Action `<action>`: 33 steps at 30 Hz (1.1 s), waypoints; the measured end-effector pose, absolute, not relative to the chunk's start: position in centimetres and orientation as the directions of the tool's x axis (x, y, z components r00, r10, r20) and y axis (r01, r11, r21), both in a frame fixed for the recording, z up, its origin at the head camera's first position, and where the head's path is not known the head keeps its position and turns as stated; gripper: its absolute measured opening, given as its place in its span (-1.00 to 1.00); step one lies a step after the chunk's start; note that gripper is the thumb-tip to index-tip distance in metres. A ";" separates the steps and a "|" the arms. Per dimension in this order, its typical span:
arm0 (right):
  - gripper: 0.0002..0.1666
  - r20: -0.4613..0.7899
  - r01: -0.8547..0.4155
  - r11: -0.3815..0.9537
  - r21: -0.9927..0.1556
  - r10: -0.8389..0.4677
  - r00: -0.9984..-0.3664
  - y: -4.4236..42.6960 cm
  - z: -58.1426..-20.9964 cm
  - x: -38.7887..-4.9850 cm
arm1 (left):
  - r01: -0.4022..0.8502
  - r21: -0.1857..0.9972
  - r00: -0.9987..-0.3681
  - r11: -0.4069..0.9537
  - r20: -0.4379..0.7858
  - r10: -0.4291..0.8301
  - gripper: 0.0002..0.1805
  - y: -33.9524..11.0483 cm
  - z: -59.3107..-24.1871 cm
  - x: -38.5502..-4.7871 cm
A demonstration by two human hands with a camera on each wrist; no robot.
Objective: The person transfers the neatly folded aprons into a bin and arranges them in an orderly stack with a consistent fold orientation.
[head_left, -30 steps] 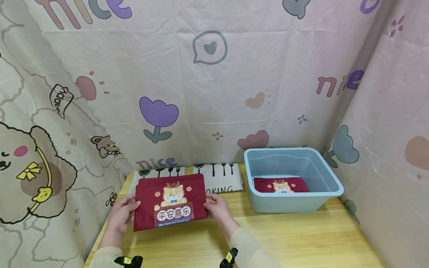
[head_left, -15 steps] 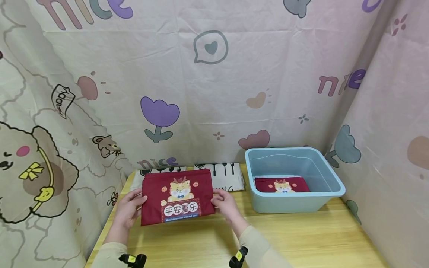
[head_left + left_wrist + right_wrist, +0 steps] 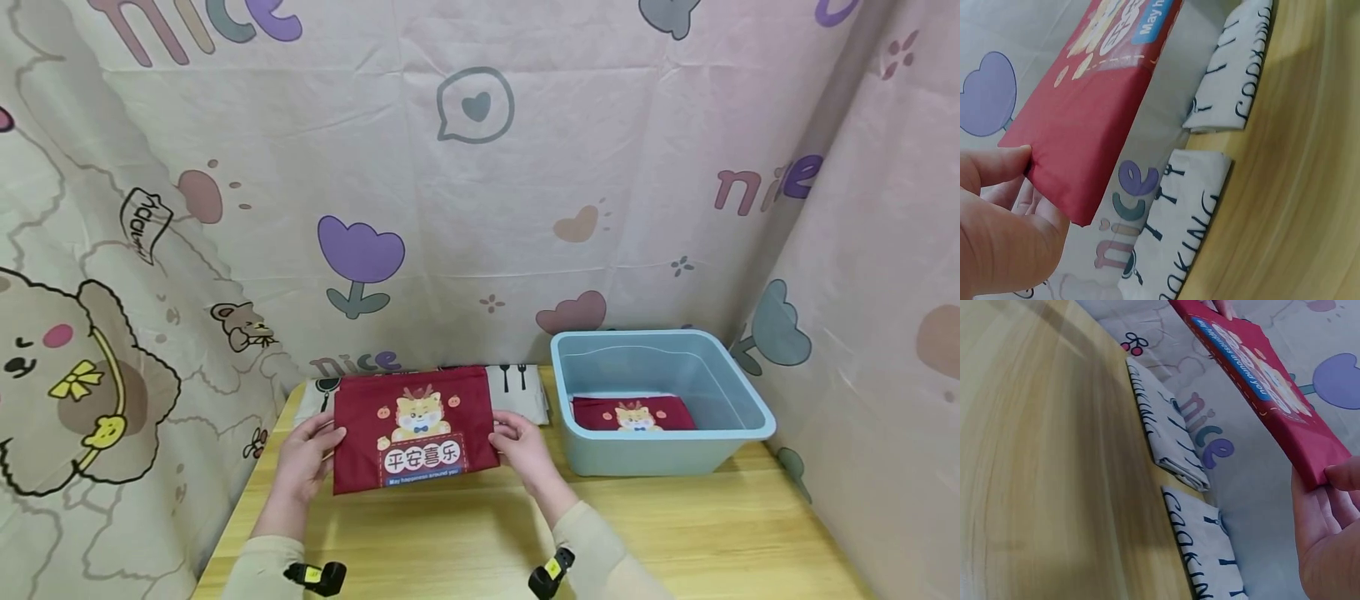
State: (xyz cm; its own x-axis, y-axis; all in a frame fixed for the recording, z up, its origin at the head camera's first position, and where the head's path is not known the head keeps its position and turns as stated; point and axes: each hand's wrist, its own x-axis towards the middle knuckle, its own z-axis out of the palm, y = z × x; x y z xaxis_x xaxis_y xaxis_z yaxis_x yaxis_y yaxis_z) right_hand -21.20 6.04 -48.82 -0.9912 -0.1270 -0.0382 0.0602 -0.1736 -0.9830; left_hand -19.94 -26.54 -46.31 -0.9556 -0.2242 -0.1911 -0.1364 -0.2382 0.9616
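Fabric (image 3: 416,429) — smooth, red, rectangular — spans both hands (image 3: 303,457) (image 3: 525,454).

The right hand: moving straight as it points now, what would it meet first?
The right hand would first meet the dark-red folded cloth it holds; beyond, perhaps a white printed folded cloth; depth is unclear.

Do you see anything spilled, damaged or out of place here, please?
Nothing stands out: the left hand and right hand hold the red cloth neatly folded, two white cloths lie folded behind, and the blue bin stands upright.
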 end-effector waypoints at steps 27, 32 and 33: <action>-0.57 -0.023 0.024 -0.117 -0.993 -0.014 -1.000 10.7 -45.9 -21.2 | -0.078 0.952 -0.970 -0.295 -0.141 -0.199 -0.66 -21.6 -43.8 -20.2; -0.55 -0.036 0.038 -0.139 -0.990 -0.019 -0.999 11.7 -45.3 -21.1 | -0.064 0.943 -0.973 -0.326 -0.132 -0.191 -0.66 -20.6 -43.3 -20.2; -0.55 -0.034 0.037 -0.144 -0.989 -0.023 -0.999 11.8 -45.2 -21.1 | -0.063 0.943 -0.973 -0.328 -0.130 -0.189 -0.67 -20.4 -43.2 -20.2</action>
State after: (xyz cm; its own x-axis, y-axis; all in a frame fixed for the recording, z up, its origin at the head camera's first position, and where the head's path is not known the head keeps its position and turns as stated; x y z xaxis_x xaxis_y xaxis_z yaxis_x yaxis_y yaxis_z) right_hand -21.14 11.83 -45.22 -0.9992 -0.0230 -0.0341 0.0371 -0.1436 -0.9889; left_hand -20.19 -20.43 -43.22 -0.9733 -0.1890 -0.1305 -0.0626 -0.3282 0.9425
